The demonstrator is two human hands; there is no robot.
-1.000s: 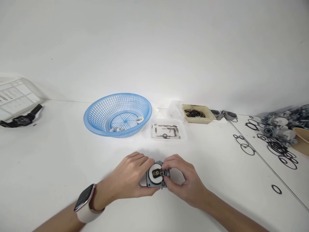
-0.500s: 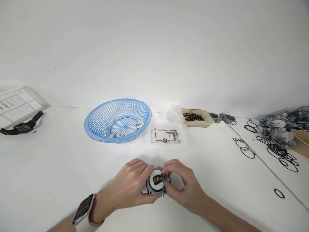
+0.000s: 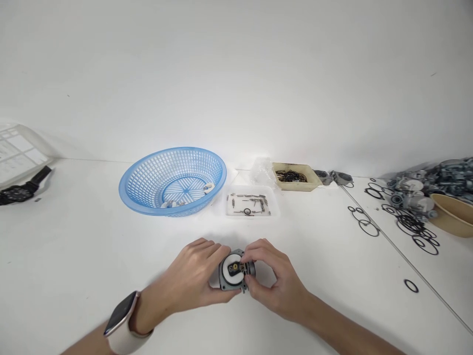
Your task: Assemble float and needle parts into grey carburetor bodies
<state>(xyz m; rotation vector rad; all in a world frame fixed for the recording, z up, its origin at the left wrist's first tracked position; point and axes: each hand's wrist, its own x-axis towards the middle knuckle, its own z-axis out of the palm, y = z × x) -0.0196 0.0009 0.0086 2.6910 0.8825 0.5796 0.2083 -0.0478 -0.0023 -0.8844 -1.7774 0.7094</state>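
A grey metal carburetor body (image 3: 223, 281) is held just above the white table, its open underside facing up. In it sits a white, rounded float (image 3: 229, 276) around a dark centre with a brass jet (image 3: 235, 266). My left hand (image 3: 199, 271) is closed around the body's left side, thumb along the near edge. My right hand (image 3: 275, 273) pinches the right end, index finger and thumb on either side of the float's hinge. Any small pin between those fingertips is hidden.
Beyond my hands stand a blue basket (image 3: 127, 199) with white floats, a clear tray (image 3: 275, 209) of small metal parts and a cream tray (image 3: 314, 183) of black rings. Rubber rings (image 3: 411, 286), carburetors (image 3: 414, 197) and a tan bowl (image 3: 449, 222) lie right; a black watch (image 3: 18, 194) lies left.
The whole scene has shifted a little left in view as the camera turned. Both hands keep their hold on the carburetor; the right fingertips have moved only slightly at the hinge.
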